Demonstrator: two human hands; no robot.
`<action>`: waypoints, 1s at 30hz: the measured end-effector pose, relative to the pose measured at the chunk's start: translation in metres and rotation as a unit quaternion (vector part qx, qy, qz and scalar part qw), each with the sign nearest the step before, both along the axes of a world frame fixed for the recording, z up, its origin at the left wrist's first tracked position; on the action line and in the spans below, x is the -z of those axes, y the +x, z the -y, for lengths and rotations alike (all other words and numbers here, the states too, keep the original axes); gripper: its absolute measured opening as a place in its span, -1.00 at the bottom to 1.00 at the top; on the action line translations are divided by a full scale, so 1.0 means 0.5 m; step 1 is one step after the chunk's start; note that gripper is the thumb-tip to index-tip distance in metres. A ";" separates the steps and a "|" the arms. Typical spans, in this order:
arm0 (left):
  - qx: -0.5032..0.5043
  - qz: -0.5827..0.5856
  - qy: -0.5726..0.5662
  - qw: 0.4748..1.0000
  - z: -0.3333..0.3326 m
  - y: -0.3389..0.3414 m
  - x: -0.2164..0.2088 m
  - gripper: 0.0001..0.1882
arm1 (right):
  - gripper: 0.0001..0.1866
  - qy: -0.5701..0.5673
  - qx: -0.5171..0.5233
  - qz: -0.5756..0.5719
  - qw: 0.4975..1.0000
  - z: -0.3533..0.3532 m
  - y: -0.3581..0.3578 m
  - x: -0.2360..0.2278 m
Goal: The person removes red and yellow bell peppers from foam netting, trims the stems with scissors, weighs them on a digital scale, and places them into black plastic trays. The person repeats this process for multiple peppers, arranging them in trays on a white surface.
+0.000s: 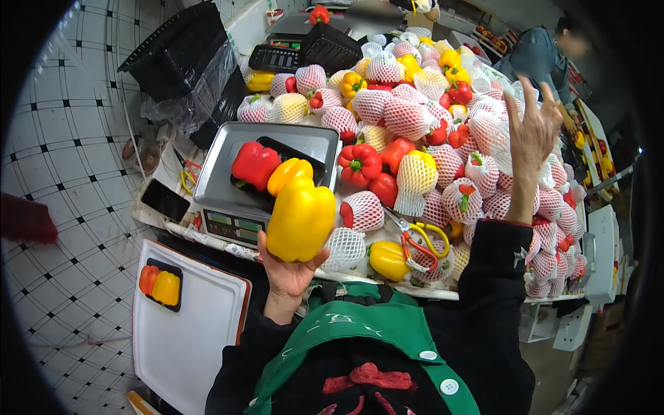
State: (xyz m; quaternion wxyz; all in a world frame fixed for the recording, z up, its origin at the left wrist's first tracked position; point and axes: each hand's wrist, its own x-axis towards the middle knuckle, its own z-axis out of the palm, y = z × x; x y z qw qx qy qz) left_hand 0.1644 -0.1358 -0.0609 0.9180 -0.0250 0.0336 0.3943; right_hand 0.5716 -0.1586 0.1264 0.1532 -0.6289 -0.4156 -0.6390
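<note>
A large yellow bell pepper (301,220) rests in my left hand (287,278), fingers closed around its lower end, in front of the scale. On the metal pan of the digital scale (221,142), a red bell pepper (255,165) and another yellow one (289,173) lie at a black tray (311,162), partly hidden by the held pepper. My right hand (531,131) is raised over the right side of the pepper heap, its fingers spread and holding nothing. Beneath it are peppers in pink-and-white foam nets (487,131).
Scissors with red and yellow handles (425,252) lie at the table's front edge. A phone (165,200) is left of the scale. A packed pepper tray (163,285) sits on a white board (187,346). Black crates (176,52) stand behind left; another person (536,55) is far right.
</note>
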 end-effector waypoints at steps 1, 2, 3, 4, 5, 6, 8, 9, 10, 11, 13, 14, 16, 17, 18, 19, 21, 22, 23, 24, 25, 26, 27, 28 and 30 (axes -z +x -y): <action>-0.026 -0.060 0.043 0.997 0.005 0.008 -0.026 -0.17 | -0.57 -0.042 0.053 0.009 0.998 0.009 -0.014 0.004; -0.027 -0.050 0.034 0.998 0.001 0.006 -0.019 -0.18 | -0.57 -0.088 0.017 -0.034 0.995 0.020 -0.035 0.022; -0.031 -0.042 0.023 0.998 0.002 0.001 -0.008 -0.19 | -0.57 -0.130 -0.022 -0.082 0.988 0.027 -0.056 0.041; -0.026 -0.031 0.013 0.999 -0.001 0.001 -0.004 -0.20 | -0.58 -0.173 -0.140 -0.181 0.958 0.037 -0.090 0.082; -0.023 -0.036 0.012 0.999 -0.005 0.001 -0.006 -0.25 | -0.61 -0.243 -0.201 -0.278 0.907 0.057 -0.129 0.123; -0.016 -0.055 0.014 0.998 -0.008 -0.003 -0.002 -0.26 | -0.64 -0.368 -0.173 -0.344 0.846 0.086 -0.179 0.172; -0.009 -0.090 0.013 0.996 -0.003 -0.008 0.004 -0.29 | -0.64 -0.550 -0.082 -0.405 0.726 0.143 -0.250 0.266; -0.017 -0.116 0.013 0.993 0.002 -0.011 0.003 -0.33 | -0.64 -0.542 -0.073 -0.426 0.720 0.160 -0.254 0.311; -0.011 -0.136 0.021 0.990 0.002 -0.007 -0.003 -0.34 | -0.64 -0.531 -0.054 -0.451 0.716 0.182 -0.247 0.342; -0.009 -0.158 0.030 0.987 0.004 -0.002 -0.009 -0.34 | -0.63 -0.525 -0.069 -0.451 0.718 0.194 -0.233 0.367; 0.004 -0.145 0.029 0.989 0.001 0.007 -0.017 -0.33 | -0.61 -0.512 -0.097 -0.456 0.722 0.217 -0.207 0.395; 0.004 -0.124 0.038 0.992 -0.005 0.011 -0.019 -0.33 | -0.60 -0.512 -0.107 -0.460 0.717 0.214 -0.201 0.401; 0.005 -0.083 0.057 0.995 -0.015 0.022 -0.027 -0.33 | -0.59 -0.513 -0.127 -0.469 0.708 0.209 -0.192 0.410; 0.015 -0.067 0.075 0.995 -0.023 0.029 -0.033 -0.29 | -0.59 -0.488 -0.160 -0.468 0.719 0.212 -0.185 0.420; 0.006 -0.085 0.084 0.993 -0.029 0.034 -0.043 -0.24 | -0.59 -0.475 -0.157 -0.502 0.706 0.210 -0.185 0.410; -0.003 -0.102 0.093 0.990 -0.033 0.038 -0.054 -0.20 | -0.59 -0.461 -0.153 -0.534 0.692 0.211 -0.186 0.388; -0.023 -0.128 0.097 0.987 -0.041 0.043 -0.076 -0.12 | -0.57 -0.423 -0.148 -0.543 0.710 0.217 -0.179 0.354; -0.041 -0.131 0.098 0.986 -0.042 0.043 -0.079 -0.13 | -0.56 -0.399 -0.142 -0.524 0.739 0.229 -0.177 0.343; -0.057 -0.135 0.099 0.984 -0.043 0.046 -0.081 -0.14 | -0.57 -0.389 -0.146 -0.544 0.729 0.235 -0.181 0.317; -0.072 -0.136 0.099 0.983 -0.044 0.051 -0.082 -0.14 | -0.57 -0.377 -0.148 -0.563 0.720 0.240 -0.183 0.293; -0.081 -0.136 0.095 0.983 -0.045 0.055 -0.082 -0.15 | -0.59 -0.369 -0.150 -0.590 0.703 0.242 -0.180 0.288; -0.089 -0.136 0.090 0.983 -0.045 0.059 -0.082 -0.15 | -0.54 -0.350 -0.176 -0.601 0.696 0.235 -0.186 0.289; -0.094 -0.133 0.085 0.983 -0.045 0.065 -0.083 -0.16 | -0.49 -0.330 -0.198 -0.612 0.691 0.229 -0.200 0.284; -0.093 -0.120 0.072 0.986 -0.044 0.073 -0.087 -0.18 | -0.45 -0.310 -0.219 -0.622 0.685 0.221 -0.214 0.280; -0.092 -0.093 0.044 0.990 -0.042 0.084 -0.102 -0.23 | -0.41 -0.311 -0.276 -0.623 0.663 0.202 -0.231 0.294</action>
